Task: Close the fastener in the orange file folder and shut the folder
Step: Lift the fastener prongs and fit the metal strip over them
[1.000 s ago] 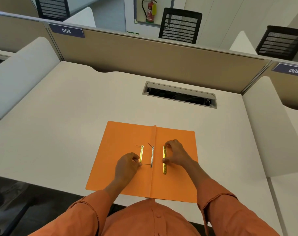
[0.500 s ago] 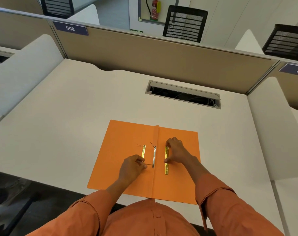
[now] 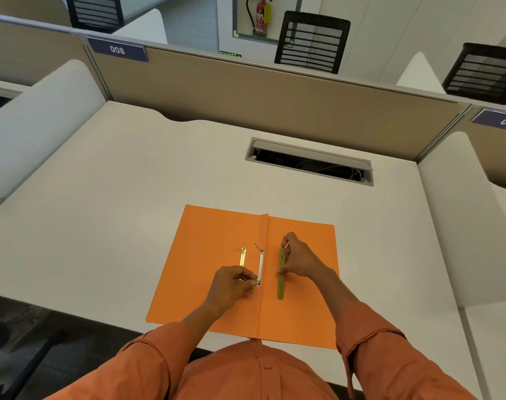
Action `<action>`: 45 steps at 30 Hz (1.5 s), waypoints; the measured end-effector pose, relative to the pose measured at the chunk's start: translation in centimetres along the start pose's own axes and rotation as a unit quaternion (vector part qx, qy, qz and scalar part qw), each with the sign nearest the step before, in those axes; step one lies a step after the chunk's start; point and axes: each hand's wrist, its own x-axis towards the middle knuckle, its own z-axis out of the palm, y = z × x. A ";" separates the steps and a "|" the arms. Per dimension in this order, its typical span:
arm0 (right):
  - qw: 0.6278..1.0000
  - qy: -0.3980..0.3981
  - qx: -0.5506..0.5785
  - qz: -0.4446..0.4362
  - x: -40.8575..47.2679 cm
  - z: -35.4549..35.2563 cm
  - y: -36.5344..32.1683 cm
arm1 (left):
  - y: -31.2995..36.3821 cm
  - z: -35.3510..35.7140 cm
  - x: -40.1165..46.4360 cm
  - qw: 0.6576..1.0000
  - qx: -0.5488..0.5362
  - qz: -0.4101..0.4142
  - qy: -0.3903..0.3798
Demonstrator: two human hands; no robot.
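An orange file folder (image 3: 205, 272) lies open and flat on the white desk (image 3: 107, 215). By its centre crease sits a silver fastener bar (image 3: 260, 267) with thin prongs sticking up at its far end. A short gold strip (image 3: 242, 256) lies to its left, a long gold strip (image 3: 281, 272) to its right. My left hand (image 3: 231, 287) pinches the prong at the near end of the silver bar. My right hand (image 3: 299, 259) grips the long gold strip near its far end, pressing it on the right flap.
A cable slot (image 3: 309, 161) is cut into the desk beyond the folder. A tan partition (image 3: 246, 90) closes the back, and white dividers (image 3: 35, 119) stand on both sides. Black mesh chairs (image 3: 311, 41) are behind the partition.
Both hands stay at the fastener; my left hand has shifted slightly toward the near end of the silver bar. The view has tilted a little.
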 end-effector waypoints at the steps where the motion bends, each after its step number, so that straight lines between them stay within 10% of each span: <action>1: 1.000 0.003 0.014 -0.002 -0.1 0.0 0.1 | 0.1 0.0 0.0 1.000 -0.004 0.002 -0.001; 15: 0.959 0.037 0.274 -0.062 0.2 0.5 -1.8 | 0.4 0.5 0.6 0.998 0.053 0.037 -0.020; 45: 0.961 0.036 0.264 -0.072 0.5 2.6 -1.9 | -0.4 0.6 0.9 0.998 0.054 0.030 -0.021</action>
